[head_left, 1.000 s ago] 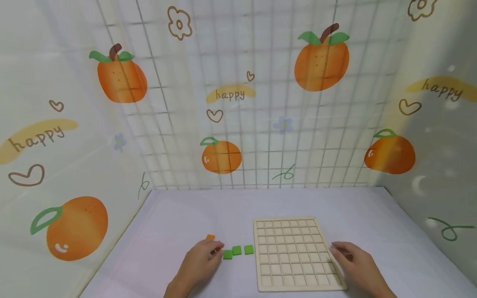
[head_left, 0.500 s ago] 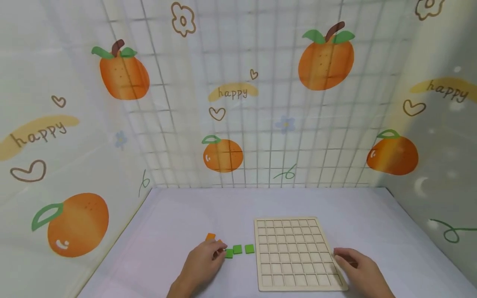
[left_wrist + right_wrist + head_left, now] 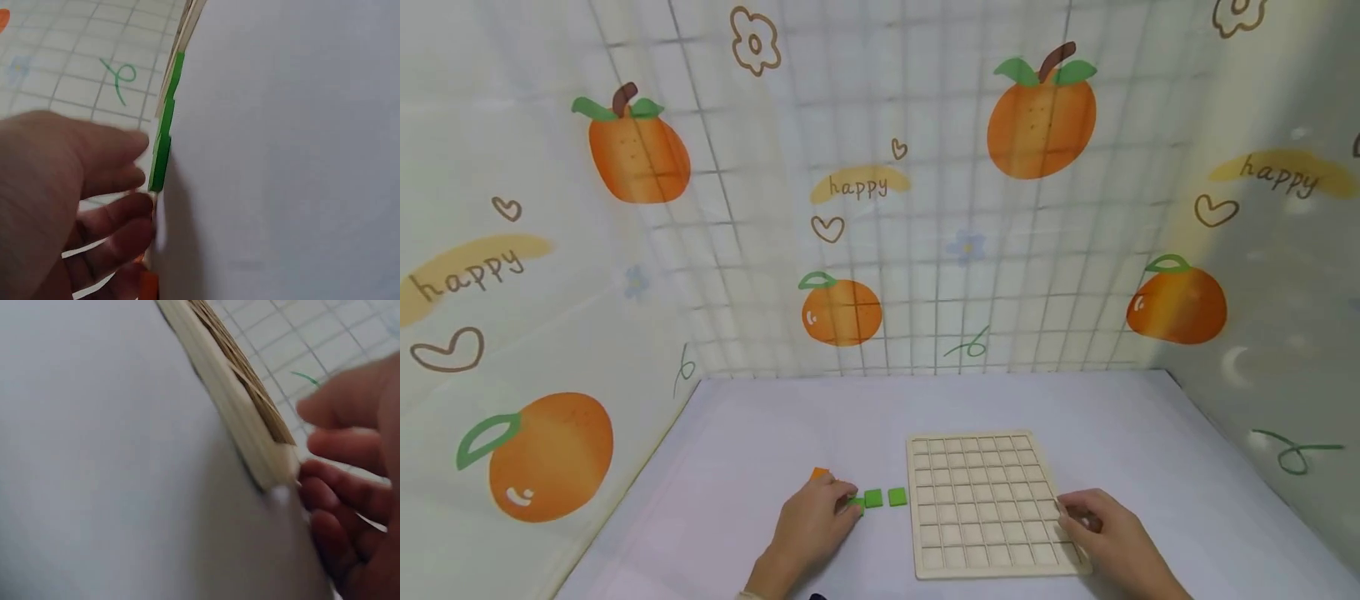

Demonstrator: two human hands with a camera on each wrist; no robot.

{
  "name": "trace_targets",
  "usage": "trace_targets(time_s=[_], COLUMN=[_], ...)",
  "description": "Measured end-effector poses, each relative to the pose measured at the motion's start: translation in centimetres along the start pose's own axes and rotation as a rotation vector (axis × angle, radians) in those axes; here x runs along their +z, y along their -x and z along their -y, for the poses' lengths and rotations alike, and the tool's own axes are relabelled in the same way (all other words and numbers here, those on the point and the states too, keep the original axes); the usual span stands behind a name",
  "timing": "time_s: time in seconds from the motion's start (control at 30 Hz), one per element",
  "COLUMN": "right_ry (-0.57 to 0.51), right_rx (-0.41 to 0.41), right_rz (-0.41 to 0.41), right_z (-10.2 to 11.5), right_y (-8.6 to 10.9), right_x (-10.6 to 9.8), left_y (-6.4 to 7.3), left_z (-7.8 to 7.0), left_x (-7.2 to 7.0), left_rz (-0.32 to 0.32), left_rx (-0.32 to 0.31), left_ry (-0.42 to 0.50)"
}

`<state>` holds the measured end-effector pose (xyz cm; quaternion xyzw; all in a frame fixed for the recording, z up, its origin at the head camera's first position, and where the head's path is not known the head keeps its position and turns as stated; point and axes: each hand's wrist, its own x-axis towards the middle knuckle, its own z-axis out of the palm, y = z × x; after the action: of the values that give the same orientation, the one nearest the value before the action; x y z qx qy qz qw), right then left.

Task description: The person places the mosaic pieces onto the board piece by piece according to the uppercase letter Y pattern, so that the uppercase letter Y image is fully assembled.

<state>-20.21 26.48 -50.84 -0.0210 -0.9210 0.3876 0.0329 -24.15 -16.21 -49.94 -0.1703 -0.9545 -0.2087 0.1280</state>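
Over the row of green tiles, my left hand [image 3: 816, 517] has its thumb and fingers loosely bent. Its fingertips come right up to the leftmost green tile [image 3: 160, 164], which they partly cover in the head view. Two more green tiles, a middle one [image 3: 873, 498] and a right one [image 3: 897, 497], lie between it and a pale wooden grid board [image 3: 992, 504]. Behind the left fingers is an orange tile [image 3: 820, 473], partly covered. My right hand [image 3: 1105, 525] is beside the board's right edge, fingers loosely curled with nothing visible between them.
The board and tiles lie on a white table [image 3: 760, 425]. A white curtain [image 3: 925, 275] printed with oranges and grid lines encloses the table at the back and both sides. A small dark object [image 3: 817, 597] shows at the bottom edge of the head view.
My left hand has moved slightly right, and its fingers now cover more of the leftmost green tile. The right hand stays by the board's edge. The head view has shifted a little.
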Motion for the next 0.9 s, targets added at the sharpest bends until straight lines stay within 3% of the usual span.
trace_targets(time_s=[0.23, 0.53, 0.7, 0.9], right_ry=[-0.001, 0.093, 0.037, 0.004], right_rx=[0.001, -0.027, -0.106, -0.366], right_rz=[0.071, 0.171, 0.249, 0.256], right_z=[0.1, -0.3, -1.2, -2.5], right_y=[0.0, 0.3, 0.6, 0.9], right_x=[-0.4, -2.0, -2.2, -1.8], left_y=[0.2, 0.0, 0.2, 0.2], left_z=[1.0, 1.3, 1.3, 1.2], left_x=[-0.4, 0.6, 0.6, 0.6], left_rz=[0.048, 0.029, 0.001, 0.022], left_rx=[-0.031, -0.021, -0.045, -0.062], left_ry=[0.049, 0.099, 0.099, 0.123])
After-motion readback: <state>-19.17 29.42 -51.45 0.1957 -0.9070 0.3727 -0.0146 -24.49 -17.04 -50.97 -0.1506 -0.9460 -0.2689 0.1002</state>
